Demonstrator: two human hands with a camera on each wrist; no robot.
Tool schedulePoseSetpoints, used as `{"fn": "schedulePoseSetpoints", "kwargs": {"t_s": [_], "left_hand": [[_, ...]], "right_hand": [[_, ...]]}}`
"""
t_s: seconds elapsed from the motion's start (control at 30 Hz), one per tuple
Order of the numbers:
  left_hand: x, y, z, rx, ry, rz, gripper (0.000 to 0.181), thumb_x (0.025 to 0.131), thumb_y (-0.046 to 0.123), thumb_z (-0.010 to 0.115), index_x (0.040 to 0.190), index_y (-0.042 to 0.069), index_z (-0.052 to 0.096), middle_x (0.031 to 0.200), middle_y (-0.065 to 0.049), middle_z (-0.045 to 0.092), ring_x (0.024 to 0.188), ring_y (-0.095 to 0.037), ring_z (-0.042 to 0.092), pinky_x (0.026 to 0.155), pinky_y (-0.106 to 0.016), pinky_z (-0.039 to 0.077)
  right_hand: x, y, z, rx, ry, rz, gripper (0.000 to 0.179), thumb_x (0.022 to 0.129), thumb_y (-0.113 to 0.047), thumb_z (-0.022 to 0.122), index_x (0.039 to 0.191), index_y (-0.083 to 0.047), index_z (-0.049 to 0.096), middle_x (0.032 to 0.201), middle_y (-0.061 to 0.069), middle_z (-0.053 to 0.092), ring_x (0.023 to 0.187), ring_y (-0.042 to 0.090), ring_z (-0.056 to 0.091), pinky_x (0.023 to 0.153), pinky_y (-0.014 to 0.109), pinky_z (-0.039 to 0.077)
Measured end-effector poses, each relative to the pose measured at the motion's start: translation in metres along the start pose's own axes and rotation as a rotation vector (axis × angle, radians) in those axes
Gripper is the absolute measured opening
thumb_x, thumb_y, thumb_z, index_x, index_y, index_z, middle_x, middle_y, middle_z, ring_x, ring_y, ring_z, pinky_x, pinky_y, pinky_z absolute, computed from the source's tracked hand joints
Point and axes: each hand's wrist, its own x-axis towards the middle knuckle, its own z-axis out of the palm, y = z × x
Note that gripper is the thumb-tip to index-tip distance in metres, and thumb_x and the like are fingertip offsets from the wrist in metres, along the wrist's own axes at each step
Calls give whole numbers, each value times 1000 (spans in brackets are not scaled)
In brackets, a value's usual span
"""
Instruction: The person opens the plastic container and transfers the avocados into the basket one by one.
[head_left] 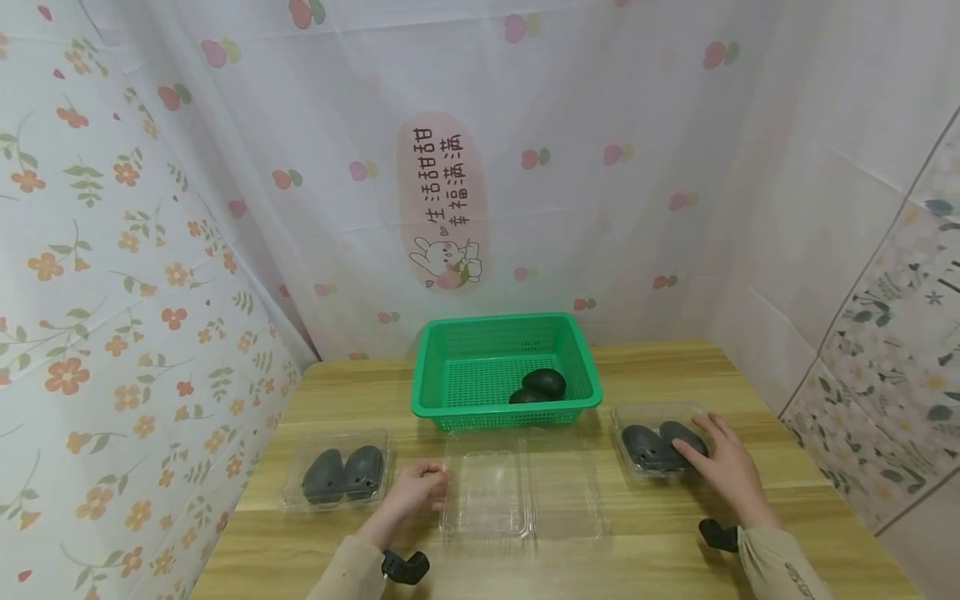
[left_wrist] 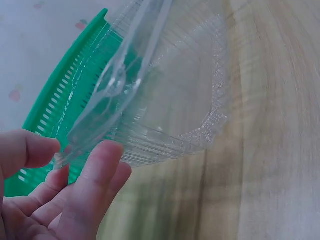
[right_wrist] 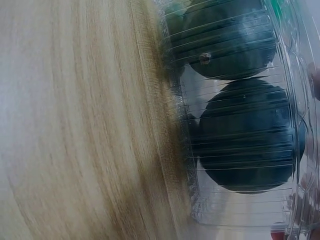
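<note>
My left hand pinches the edge of an unfolded clear plastic clamshell box between thumb and fingers, as the left wrist view shows. In the head view this clamshell lies flat in the middle of the table, its two halves side by side. Over to the right, my right hand holds the right end of a lidded clear clamshell box, its thumb and fingers spread over the lid. Two dark avocados lie inside that box. In the right wrist view, only bits of the fingers show beyond the lid.
Behind the unfolded clamshell stands a green plastic basket with two dark avocados in its front right corner. Another lidded clamshell holding two avocados sits at the left. A patterned curtain hangs behind the wooden table.
</note>
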Motion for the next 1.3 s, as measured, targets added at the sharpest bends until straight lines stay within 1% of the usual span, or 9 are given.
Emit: {"fn": "schedulePoseSetpoints", "kwargs": {"t_s": [0.1,0.2,0.37,0.6,0.83,1.0,1.1,1.17,1.3], "left_hand": [[-3,6,0,-8,-4,-7,23,94,9,55,107,-11,53,112,-23,60,85,-21,59,67,-38,59],[-6,13,-1,-2,-6,1,22,95,10,56,106,-9,54,116,-27,60,88,-24,62,66,-36,58],[-14,28,-4,33,-28,27,22,95,10,55,105,-10,55,117,-28,61,95,-33,65,67,-37,58],[-26,49,-15,20,-66,48,31,97,16,57,110,-12,54,123,-28,58,106,-40,62,73,-40,58],[-36,70,-34,18,-73,64,32,99,18,55,113,-11,51,128,-28,53,109,-38,61,76,-41,58],[-42,88,-52,45,-66,108,33,100,17,54,115,-12,50,129,-28,52,107,-35,62,75,-38,58],[-43,97,-63,67,-50,120,32,100,17,54,114,-11,50,131,-27,52,108,-33,62,77,-39,58],[-44,103,-71,71,-40,123,32,100,18,53,114,-11,49,133,-29,50,109,-33,61,81,-42,56],[-47,113,-86,99,5,124,36,101,20,53,118,-12,48,133,-30,49,110,-36,60,83,-44,56]], "right_hand": [[1,-1,0,-1,-3,0,73,93,-45,62,139,8,42,148,34,24,126,58,29,91,72,30],[2,-1,1,-1,0,0,72,93,-44,62,138,8,42,148,34,24,127,57,28,92,72,29],[3,0,2,2,13,-7,72,92,-44,63,138,8,43,147,34,25,126,57,29,91,72,29],[2,0,2,13,21,-10,72,92,-44,63,138,8,44,148,34,25,126,58,29,90,72,29],[0,0,0,9,28,-10,71,92,-43,64,138,8,44,147,34,26,125,58,30,89,72,31],[1,0,0,8,26,-4,72,92,-44,63,138,8,44,147,34,26,125,58,31,88,72,32],[1,0,0,9,26,-6,72,92,-44,63,138,8,44,147,34,26,124,58,32,87,71,32],[1,0,0,9,25,-7,72,92,-44,63,138,8,44,147,34,26,124,58,32,87,71,32],[1,2,1,5,26,-11,71,92,-44,63,138,8,44,147,34,26,124,58,32,87,71,33]]}}
